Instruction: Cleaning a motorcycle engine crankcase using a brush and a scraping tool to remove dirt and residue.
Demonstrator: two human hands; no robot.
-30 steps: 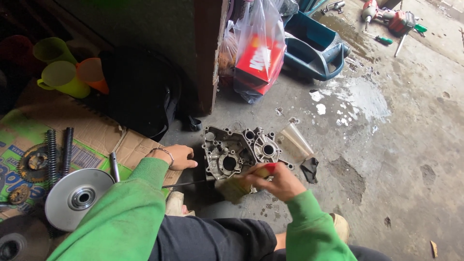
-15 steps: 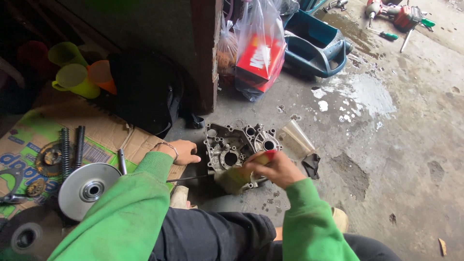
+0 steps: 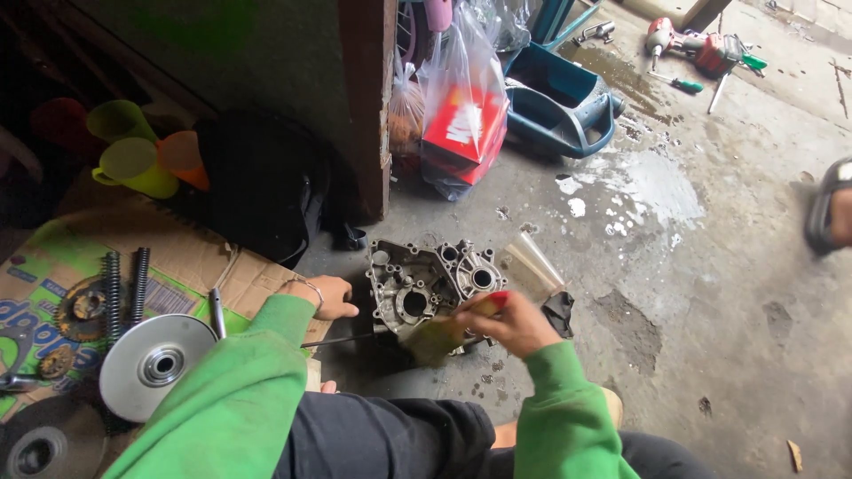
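Observation:
A grey metal engine case [image 3: 426, 282] lies on the concrete floor in front of me. My left hand [image 3: 327, 295] rests at its left edge, fingers curled on the case, with a thin bracelet on the wrist. My right hand [image 3: 515, 321] is closed on a red-handled brush [image 3: 448, 330], whose dirty bristles press on the lower part of the case. Both arms are in green sleeves. A thin dark rod [image 3: 337, 340] lies on the floor below my left hand.
Flattened cardboard [image 3: 240, 275] at the left carries a round pulley disc [image 3: 155, 364], two coil springs [image 3: 124, 282] and a sprocket [image 3: 82, 309]. A plastic bag with a red box [image 3: 463, 115], a blue plastic container [image 3: 559, 102], a clear funnel [image 3: 532, 262], tools [image 3: 701, 53] and someone's sandalled foot [image 3: 830, 213] surround the spot.
The view has shifted slightly. My right hand has moved the brush a little across the lower part of the case. My left hand stays at the case's left edge.

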